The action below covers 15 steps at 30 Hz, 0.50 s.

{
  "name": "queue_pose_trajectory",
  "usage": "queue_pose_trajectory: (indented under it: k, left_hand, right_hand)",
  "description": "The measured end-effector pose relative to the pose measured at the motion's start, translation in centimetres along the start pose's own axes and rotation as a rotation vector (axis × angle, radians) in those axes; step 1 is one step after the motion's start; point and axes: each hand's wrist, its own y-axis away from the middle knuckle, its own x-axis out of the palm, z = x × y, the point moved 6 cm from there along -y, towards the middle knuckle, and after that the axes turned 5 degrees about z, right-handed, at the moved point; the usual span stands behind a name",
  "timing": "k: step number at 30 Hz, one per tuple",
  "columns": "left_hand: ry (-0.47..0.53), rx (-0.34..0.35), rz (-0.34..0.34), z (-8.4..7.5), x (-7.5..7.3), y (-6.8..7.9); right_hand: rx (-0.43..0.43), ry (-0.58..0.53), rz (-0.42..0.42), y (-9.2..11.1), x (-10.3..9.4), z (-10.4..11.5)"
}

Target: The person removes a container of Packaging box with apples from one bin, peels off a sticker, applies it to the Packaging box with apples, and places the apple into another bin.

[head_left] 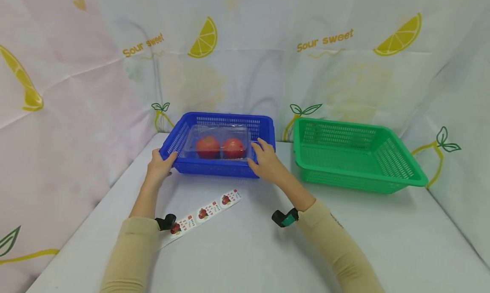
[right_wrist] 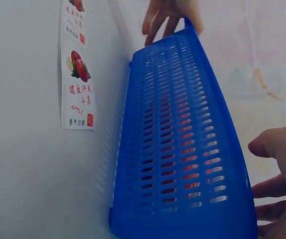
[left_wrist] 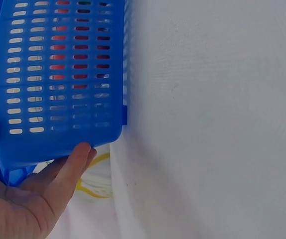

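My left hand (head_left: 158,169) grips the front left corner of a blue plastic basket (head_left: 214,169), thumb on the rim. In the left wrist view its fingers (left_wrist: 73,169) bend around the basket's corner. Inside the basket lies a clear plastic box (head_left: 190,145) holding two red apples (head_left: 208,147). My right hand (head_left: 268,163) reaches over the basket's front right rim, fingers spread by the box's right end. The right wrist view shows its thumb (right_wrist: 265,144) raised apart from the rim, while the other fingertips are hidden behind the basket wall.
A strip of apple labels (head_left: 203,214) lies slantwise on the white tabletop (head_left: 245,250), in front of the blue basket. To the right stands a green basket (head_left: 356,176) with nothing in it. A lemon-print cloth (head_left: 252,72) hangs behind and along the sides.
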Motion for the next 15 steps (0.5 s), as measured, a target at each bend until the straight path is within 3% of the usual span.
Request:
queue_pose_trajectory:
  k: [4, 11, 15]
  left_hand:
    - [0.129, 0.009, 0.064, 0.1, 0.4, 0.1]
    - [0.166, 0.007, 0.056, 0.2, 0.2, 0.1]
    - [0.182, 0.006, 0.053, 0.5, 0.4, 0.3]
  right_hand:
    - [0.065, -0.043, 0.093, -1.7, 0.2, -0.2]
    - [0.225, -0.124, 0.225, -4.3, 0.9, -0.8]
    - [0.366, -0.203, 0.246, -4.9, 1.8, -1.8]
